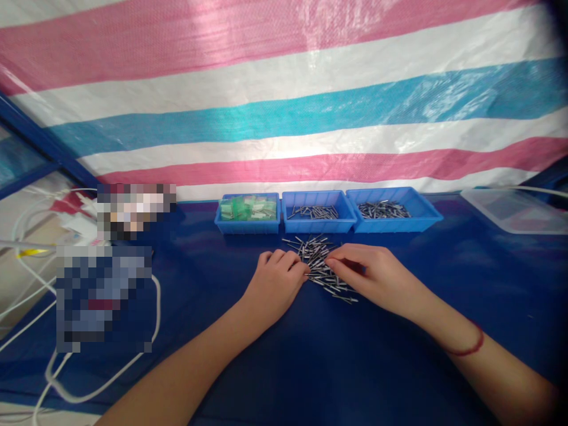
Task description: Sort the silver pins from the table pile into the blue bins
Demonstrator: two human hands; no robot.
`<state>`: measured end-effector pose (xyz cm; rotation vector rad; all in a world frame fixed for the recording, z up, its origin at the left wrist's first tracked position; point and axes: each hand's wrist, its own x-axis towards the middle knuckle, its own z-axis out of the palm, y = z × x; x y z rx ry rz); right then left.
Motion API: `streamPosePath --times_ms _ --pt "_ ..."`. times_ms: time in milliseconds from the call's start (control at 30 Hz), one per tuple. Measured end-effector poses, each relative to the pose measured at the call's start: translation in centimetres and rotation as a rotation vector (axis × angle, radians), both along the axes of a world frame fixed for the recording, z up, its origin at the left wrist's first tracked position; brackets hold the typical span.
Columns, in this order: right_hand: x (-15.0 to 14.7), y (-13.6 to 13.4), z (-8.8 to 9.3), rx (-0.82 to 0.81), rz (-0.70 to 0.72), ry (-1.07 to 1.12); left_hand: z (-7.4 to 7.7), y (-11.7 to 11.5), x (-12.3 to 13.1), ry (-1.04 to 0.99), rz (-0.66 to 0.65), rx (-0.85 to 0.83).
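A loose pile of slim silvery metal pins (317,251), which look like blind rivets, lies on the blue tabletop (284,373). At the pile's left edge is my left hand (277,281), its fingers curled and closed; whatever they hold is hidden. My right hand (375,272) reaches in from the right, thumb and forefinger pinched at a pin in the pile. Behind the pile, a blue middle bin (318,225) and a blue right bin (394,225) hold similar pins. The blue left bin (248,226) contains small green-tinted clear packets (242,208).
A translucent plastic lid or tray (510,210) lies at the back right. White cables (157,307) loop across the left side, near blurred-out items. A striped plastic sheet (284,118) hangs behind the table. A blue frame post (48,145) stands at left.
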<state>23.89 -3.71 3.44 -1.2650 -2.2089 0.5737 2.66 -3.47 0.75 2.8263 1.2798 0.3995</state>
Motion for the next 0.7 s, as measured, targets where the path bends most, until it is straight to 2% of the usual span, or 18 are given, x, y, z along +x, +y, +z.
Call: streamPosePath --times_ms 267,467,700 --pt "-0.09 -0.09 -0.02 0.037 0.001 0.068 0.18 -0.05 0.24 0.078 0.014 0.064" --pt "-0.08 -0.08 -0.15 0.003 0.024 -0.007 0.24 0.14 0.16 0.178 -0.035 0.148" --pt "-0.17 -0.11 -0.19 0.009 0.03 0.0 0.52 0.19 0.08 0.151 -0.036 0.179"
